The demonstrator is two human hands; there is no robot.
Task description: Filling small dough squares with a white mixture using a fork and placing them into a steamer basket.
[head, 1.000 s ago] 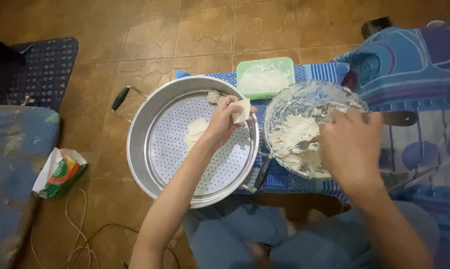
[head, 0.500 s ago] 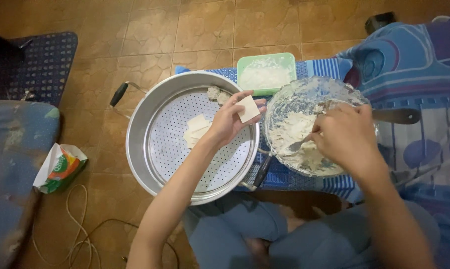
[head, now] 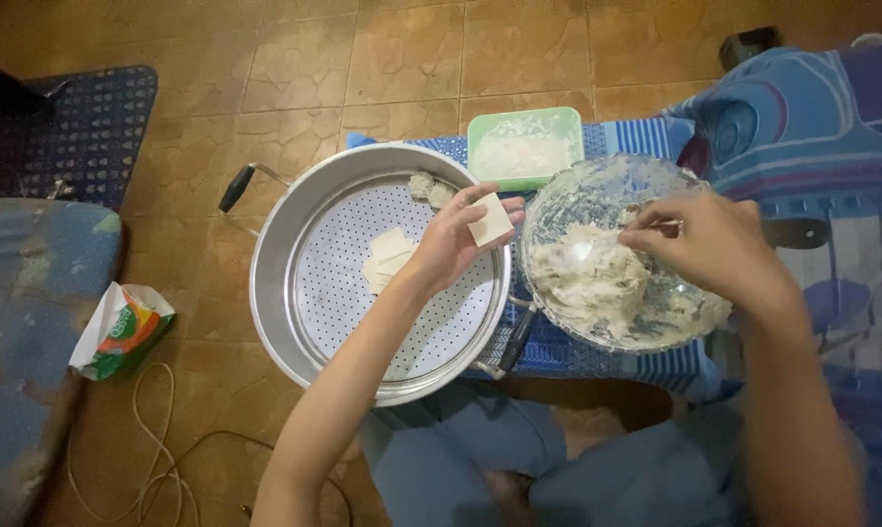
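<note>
My left hand is over the right side of a round metal steamer tray and holds a square dumpling wrapper flat on its fingers. My right hand is over a glass bowl of pale filling and pinches the handle of a utensil whose tip is in the filling. A small stack of wrappers lies on the perforated tray. Two finished dumplings sit at the tray's far rim.
A green container with white contents stands behind the bowl on a blue striped cloth. A green and orange packet and a cable lie on the tiled floor at left. A patterned blue cushion is at right.
My left hand has carried the wrapper rightward toward the bowl. My right hand has shifted within the bowl, working the utensil through the filling.
</note>
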